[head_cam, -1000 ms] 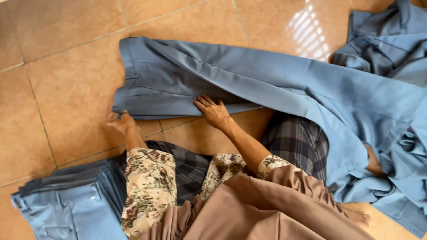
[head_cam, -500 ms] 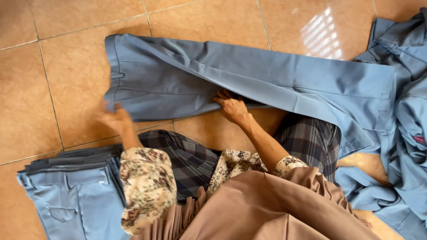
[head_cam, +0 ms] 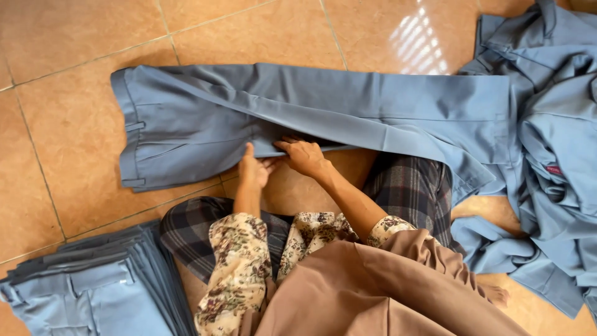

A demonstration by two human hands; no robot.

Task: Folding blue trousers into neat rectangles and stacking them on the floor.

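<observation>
Both hands, left point(head_cam: 254, 169) and right point(head_cam: 303, 155), press flat and open on the trousers point(head_cam: 323, 112), not yet folded; a folded stack point(head_cam: 93, 292) is done, a pile point(head_cam: 553, 149) waits.

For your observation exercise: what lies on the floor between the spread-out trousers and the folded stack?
In the head view, bare tile separates the trousers from the stack.

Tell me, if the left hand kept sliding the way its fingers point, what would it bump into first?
The left hand points up and away from the person, fingertips at the near edge of the blue trousers spread on the tiled floor. It would probably meet that trouser cloth first.
</observation>
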